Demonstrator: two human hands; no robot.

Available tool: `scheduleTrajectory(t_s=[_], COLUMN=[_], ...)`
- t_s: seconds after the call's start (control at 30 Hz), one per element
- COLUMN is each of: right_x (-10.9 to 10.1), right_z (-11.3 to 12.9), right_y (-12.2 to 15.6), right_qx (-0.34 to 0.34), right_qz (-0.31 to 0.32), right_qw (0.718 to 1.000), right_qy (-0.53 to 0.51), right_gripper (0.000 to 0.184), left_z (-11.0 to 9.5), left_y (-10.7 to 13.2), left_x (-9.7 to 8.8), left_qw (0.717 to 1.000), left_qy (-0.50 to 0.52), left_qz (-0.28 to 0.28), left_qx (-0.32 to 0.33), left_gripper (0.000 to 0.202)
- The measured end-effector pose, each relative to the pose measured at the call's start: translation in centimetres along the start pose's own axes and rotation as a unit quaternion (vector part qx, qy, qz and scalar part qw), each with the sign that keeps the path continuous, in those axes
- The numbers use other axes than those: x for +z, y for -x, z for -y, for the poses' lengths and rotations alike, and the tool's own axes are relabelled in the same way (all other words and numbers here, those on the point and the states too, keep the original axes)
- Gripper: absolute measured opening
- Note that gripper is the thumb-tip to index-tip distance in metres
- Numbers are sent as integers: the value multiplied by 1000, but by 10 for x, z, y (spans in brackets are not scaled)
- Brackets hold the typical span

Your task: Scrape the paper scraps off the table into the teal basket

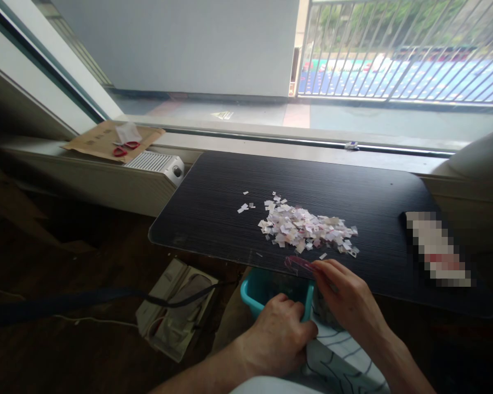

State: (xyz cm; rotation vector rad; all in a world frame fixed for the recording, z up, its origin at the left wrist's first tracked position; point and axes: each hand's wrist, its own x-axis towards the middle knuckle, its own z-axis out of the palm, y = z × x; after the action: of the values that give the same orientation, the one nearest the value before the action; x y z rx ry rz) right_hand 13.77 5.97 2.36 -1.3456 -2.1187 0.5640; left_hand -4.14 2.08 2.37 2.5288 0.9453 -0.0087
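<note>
A heap of small paper scraps lies on a dark table, near its front edge. Below that edge my left hand is closed around the rim of a teal plastic bin. My right hand rests at the table's front edge just in front of the heap, fingers drawn together on a thin pinkish piece that I cannot make out clearly.
A blurred flat object lies at the table's right end. On the sill to the left sit a brown envelope, red scissors and a white heater. A beige bag and cables lie on the floor.
</note>
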Motion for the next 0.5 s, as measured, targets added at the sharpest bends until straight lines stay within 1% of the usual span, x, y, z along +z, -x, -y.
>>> scheduleTrajectory(t_s=[0.1, 0.17, 0.33, 0.5], right_x=[-3, -5, -10, -15], right_z=[6, 7, -5, -13], right_y=[1, 3, -1, -5], right_qx=[-6, 0, 27, 53], right_qz=[62, 70, -26, -67], right_qw=[998, 997, 999, 994], right_qy=[-26, -36, 21, 61], right_gripper=[19, 19, 17, 17], left_z=[1, 2, 2, 2], left_y=[2, 3, 2, 1], left_x=[-1, -1, -1, -2], left_qw=[1000, 1000, 1000, 1000], left_qy=[4, 6, 3, 4], left_qz=[2, -3, -9, -7], left_qx=[-5, -9, -12, -8], left_gripper=[14, 14, 13, 14])
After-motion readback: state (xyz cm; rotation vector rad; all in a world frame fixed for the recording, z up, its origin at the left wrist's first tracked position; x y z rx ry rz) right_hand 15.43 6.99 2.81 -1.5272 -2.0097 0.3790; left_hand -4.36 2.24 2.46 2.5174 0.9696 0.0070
